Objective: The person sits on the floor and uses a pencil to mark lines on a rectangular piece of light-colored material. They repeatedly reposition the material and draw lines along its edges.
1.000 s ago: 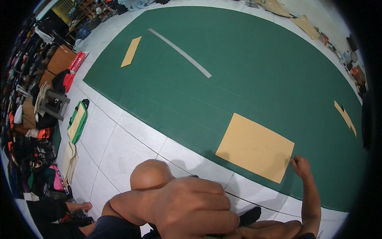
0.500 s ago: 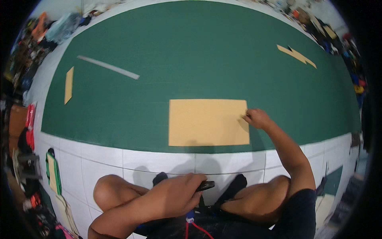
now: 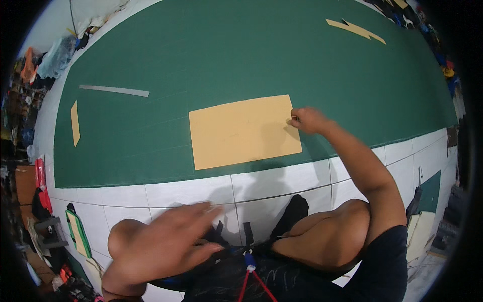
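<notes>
A tan rectangular sheet (image 3: pixel 241 133), stiff like card, lies flat near the front edge of the green mat (image 3: pixel 216 55). My right hand (image 3: pixel 309 121) is closed at the sheet's right edge, with fingertips pinched together. What sits between those fingertips is too small to make out. My left hand (image 3: pixel 168 241) is in front of my body, low over my left leg and apart from the sheet. Its fingers are spread and smeared a little by motion, and nothing shows in them.
A grey metal ruler (image 3: pixel 114 91) and a narrow tan strip (image 3: pixel 75 124) lie on the mat's left side. Jagged tan pieces (image 3: pixel 355 31) lie far right. White tiles (image 3: pixel 186 191) border the mat. A green-edged case (image 3: pixel 78 233) lies at left, with clutter along both sides.
The view has turned and shifted. The small black object in my left hand no longer shows there; that hand has moved left and opened. My right hand stays at the sheet's right edge.
</notes>
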Motion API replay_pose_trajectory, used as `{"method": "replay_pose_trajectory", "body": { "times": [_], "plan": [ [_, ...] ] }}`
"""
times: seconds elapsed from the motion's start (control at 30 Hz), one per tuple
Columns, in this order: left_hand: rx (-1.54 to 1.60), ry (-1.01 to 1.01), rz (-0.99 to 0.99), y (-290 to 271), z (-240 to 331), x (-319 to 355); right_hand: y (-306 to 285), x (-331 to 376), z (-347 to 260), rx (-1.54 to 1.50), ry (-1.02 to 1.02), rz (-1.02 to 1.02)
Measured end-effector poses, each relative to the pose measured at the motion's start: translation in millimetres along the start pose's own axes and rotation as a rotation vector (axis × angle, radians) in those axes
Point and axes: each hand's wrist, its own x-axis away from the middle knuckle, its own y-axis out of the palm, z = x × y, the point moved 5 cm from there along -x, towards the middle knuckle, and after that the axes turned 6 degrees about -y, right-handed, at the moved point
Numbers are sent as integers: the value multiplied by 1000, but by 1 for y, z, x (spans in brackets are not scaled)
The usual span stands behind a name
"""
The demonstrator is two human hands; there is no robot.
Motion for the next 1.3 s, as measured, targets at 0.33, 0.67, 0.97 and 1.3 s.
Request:
{"method": "replay_pose_trajectory", "body": {
  "times": [0.33, 0.67, 0.97, 1.3],
  "plan": [
    [9, -506, 202, -46, -261, -90, -32, 13, 65, 39, 121, 52],
    [-50, -412, -76, 118, -344, -117, 18, 85, 69, 108, 75, 128],
    [-219, -255, 178, 148, -334, -135, 120, 89, -33, 169, -11, 170],
    [-296, -159, 83, 161, -336, -140, 125, 106, -22, -33, 60, 187]
  ]
}}
